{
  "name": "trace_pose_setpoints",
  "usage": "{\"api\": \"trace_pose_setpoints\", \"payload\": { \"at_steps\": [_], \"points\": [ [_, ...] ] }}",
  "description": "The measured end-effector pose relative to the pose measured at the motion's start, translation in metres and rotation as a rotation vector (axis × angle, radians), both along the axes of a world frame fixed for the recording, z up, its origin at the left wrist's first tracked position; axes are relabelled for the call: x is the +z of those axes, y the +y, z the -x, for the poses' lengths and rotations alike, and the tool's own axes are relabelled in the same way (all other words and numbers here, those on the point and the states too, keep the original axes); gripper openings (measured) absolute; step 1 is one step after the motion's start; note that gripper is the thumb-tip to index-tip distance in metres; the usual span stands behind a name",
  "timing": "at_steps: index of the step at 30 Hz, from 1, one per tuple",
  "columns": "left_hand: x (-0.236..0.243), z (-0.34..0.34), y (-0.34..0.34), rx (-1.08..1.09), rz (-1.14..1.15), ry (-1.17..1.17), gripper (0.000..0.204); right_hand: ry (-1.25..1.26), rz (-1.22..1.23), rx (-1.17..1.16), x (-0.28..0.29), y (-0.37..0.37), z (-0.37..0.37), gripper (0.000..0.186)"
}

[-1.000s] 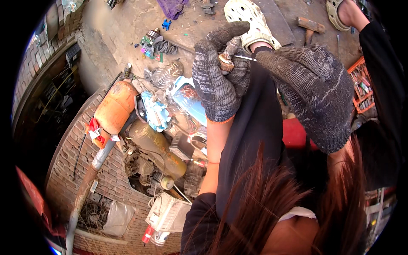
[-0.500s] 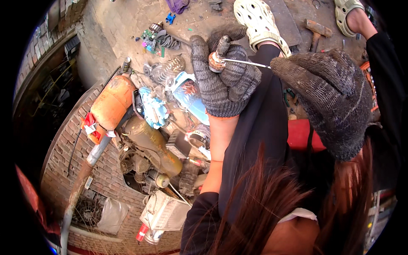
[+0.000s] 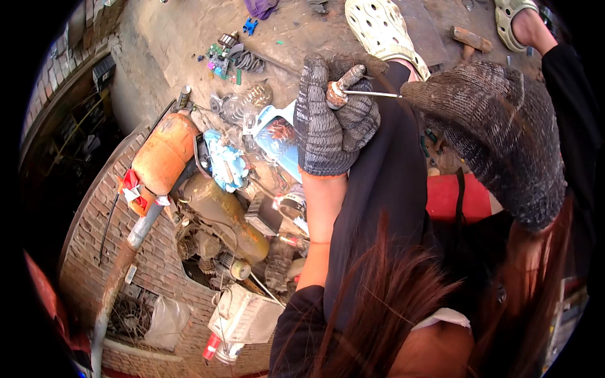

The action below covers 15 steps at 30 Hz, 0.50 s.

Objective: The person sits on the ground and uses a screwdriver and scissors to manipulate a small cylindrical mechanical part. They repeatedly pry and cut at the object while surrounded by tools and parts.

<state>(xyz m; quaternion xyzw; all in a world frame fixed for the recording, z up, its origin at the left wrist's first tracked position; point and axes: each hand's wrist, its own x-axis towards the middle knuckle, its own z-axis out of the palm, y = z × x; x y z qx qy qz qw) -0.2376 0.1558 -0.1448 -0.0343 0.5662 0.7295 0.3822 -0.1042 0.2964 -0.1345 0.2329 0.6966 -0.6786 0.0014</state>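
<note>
A small, stubby, rust-brown and grey part [image 3: 337, 94] is gripped in the left hand [image 3: 334, 129], gloved in dark grey knit, beside a black-clad leg [image 3: 386, 170]; a thin, straight, silvery metal rod [image 3: 376, 94], pinched by the similarly gloved right hand [image 3: 495, 126], is held to its brown end.

Bright light washed the floor [image 3: 170, 38] and left a pale sheen on the orange tank [image 3: 165, 151]; beyond the floor's left edge, a recess [image 3: 69, 145] sank into deep shadow. Fisheye distortion bowed the brickwork [image 3: 157, 264]; black ringed the view.
</note>
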Motion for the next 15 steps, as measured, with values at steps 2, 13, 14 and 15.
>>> {"api": "trace_pose_setpoints", "payload": {
  "at_steps": [2, 13, 14, 15],
  "points": [
    [-0.004, 0.000, 0.002, -0.004, 0.017, -0.001, 0.055, -0.019, 0.056, -0.013, -0.004, 0.001, -0.002, 0.023],
    [-0.004, 0.002, -0.001, 0.000, 0.014, 0.019, 0.056, 0.039, -0.022, -0.027, 0.001, -0.018, -0.011, 0.026],
    [-0.003, 0.002, -0.003, 0.002, 0.012, 0.021, 0.056, 0.035, -0.017, 0.003, 0.000, -0.016, -0.011, 0.026],
    [-0.003, 0.002, -0.004, -0.002, 0.009, 0.022, 0.056, 0.029, -0.013, 0.033, -0.001, -0.014, -0.010, 0.026]
  ]
}}
